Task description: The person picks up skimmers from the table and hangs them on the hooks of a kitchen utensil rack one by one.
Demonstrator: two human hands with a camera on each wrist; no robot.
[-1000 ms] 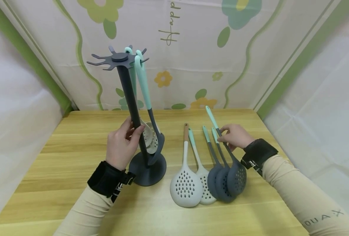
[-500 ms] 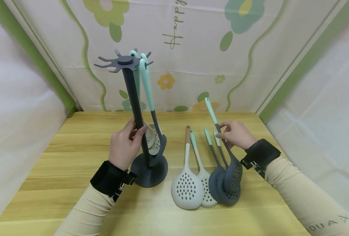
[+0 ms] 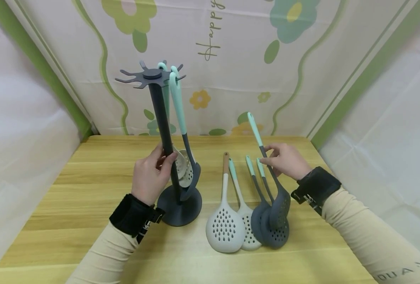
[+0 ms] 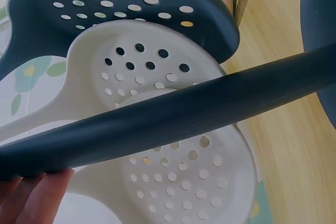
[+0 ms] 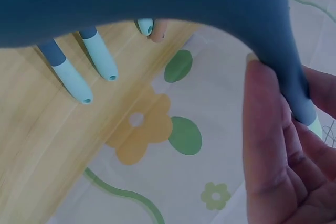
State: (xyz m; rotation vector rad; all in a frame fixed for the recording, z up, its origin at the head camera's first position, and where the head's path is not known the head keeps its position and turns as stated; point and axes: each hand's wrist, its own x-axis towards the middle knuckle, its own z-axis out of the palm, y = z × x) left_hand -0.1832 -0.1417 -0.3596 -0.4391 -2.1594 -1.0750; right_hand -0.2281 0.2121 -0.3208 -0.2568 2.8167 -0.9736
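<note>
My left hand grips the pole of a dark utensil stand, partway up above its round base. From the hooked top hang several mint-handled utensils: a dark skimmer and pale perforated ones behind the pole. In the head view my right hand pinches another dark skimmer by its stem, just under the mint handle. Its handle tilts up and its perforated bowl overlaps the utensils below. The right wrist view shows thumb and fingers on either side of the stem.
Between stand and right hand lie a white skimmer with a brown handle, a pale mint-handled one and two dark ones, heads overlapping. A flowered cloth rises behind the wooden table.
The right hand has raised the dark skimmer; its handle end is higher and its bowl has shifted up and left over the others. The left hand stays on the pole. The view shifted slightly.
</note>
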